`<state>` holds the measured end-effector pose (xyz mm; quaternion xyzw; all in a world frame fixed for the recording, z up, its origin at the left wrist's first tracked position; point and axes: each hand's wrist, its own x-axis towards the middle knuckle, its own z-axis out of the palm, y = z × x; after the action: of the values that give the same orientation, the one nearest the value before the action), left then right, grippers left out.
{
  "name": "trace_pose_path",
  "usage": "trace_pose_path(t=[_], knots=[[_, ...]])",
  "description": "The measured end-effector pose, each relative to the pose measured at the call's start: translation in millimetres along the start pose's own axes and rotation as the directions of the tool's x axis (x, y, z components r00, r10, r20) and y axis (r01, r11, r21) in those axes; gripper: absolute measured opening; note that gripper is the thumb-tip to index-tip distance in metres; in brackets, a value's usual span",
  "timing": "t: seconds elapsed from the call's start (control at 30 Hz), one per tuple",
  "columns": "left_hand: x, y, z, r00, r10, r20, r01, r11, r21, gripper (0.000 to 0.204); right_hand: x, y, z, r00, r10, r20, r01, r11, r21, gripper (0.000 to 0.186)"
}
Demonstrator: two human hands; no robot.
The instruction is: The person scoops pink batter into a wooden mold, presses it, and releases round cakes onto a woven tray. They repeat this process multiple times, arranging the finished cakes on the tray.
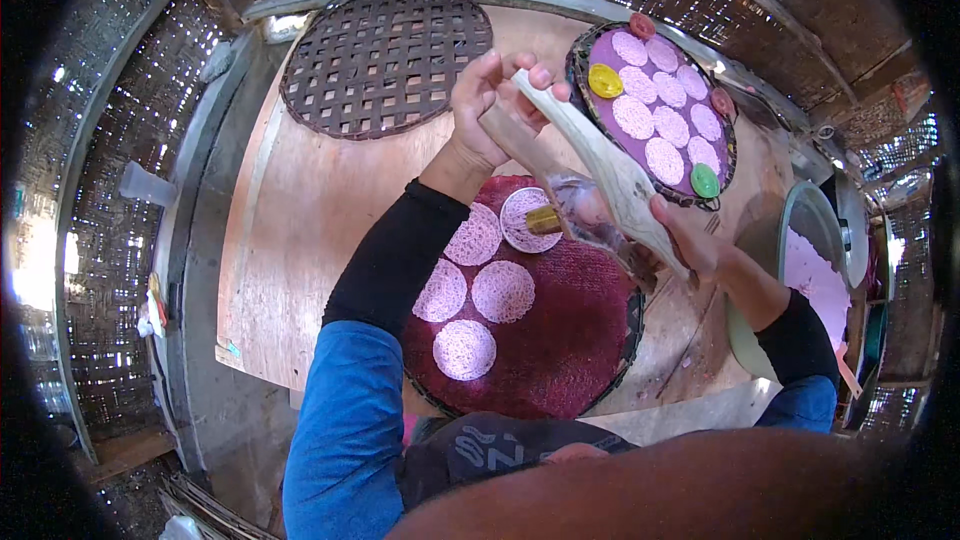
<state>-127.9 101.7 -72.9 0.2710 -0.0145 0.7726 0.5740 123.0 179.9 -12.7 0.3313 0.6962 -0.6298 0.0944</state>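
Observation:
Both hands hold a wooden lever press (592,155), made of two long pale bars with a clear plastic sheet between them. My left hand (497,100) is closed round the far ends of the bars. Nearer me, my right hand (692,240) grips the other end. A brass-coloured tube (543,220) sticks out below the press, over a white-rimmed round disc (520,238) bearing pink strands. Several lacy pink rounds (503,292) lie beside it on a round tray with a dark red woven surface (545,350). The right fingers are partly hidden by the bar.
A second round tray (665,175) at the back right bears pink rounds on purple, with yellow (605,80), green (705,180) and red plastic discs around them. An open-weave dark tray (385,60) lies at the back left. Pink dough (812,275) sits in a tub at the right.

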Motion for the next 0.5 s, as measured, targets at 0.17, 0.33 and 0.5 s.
trace_pose_path(t=[0.17,0.33,0.5], knots=[[-10,-2,-24,0.999,0.02,0.035,-0.017,0.997,-0.07,0.025,15,5,-12,0.963,0.115,0.242,-0.119,0.993,0.004,0.066],[-11,9,-20,0.997,0.035,0.062,-0.034,0.999,-0.023,0.027,23,12,3,0.969,0.011,0.248,-0.037,0.994,0.098,0.064],[-23,3,-23,0.997,0.064,-0.031,-0.066,0.997,-0.045,0.03,20,6,-3,0.948,0.047,0.315,-0.071,0.995,0.066,0.065]])
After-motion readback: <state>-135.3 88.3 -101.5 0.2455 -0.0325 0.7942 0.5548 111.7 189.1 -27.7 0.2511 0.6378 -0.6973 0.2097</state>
